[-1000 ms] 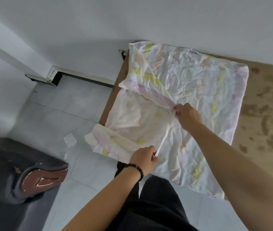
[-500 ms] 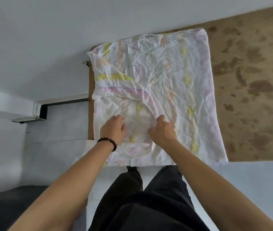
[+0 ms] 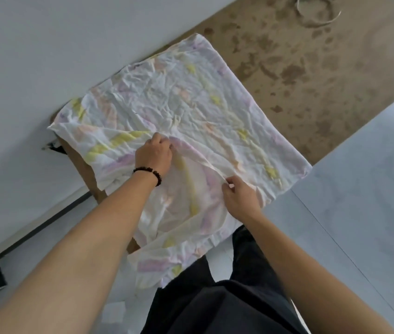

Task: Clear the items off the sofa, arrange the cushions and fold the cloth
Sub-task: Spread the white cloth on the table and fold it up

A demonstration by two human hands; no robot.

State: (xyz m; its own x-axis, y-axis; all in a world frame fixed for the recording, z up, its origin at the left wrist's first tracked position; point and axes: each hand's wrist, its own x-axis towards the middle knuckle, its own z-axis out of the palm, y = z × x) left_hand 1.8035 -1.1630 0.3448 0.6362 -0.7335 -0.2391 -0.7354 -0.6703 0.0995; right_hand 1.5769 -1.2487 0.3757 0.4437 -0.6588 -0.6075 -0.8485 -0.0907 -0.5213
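1. White, creased cloth [image 3: 191,112] with yellow and pink marks lies spread on the brown desk [image 3: 311,68].
2. Left hand [image 3: 153,156] grips a fold.
3. Right hand [image 3: 240,197] pinches an edge.

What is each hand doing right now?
Left hand: closed, gripping the floral cloth.
Right hand: closed, pinching a cloth fold.

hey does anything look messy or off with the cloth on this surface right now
Yes. The cloth is heavily wrinkled and lies askew, its near edge hanging off the brown surface. Both hands, left hand and right hand, are on a bunched fold.
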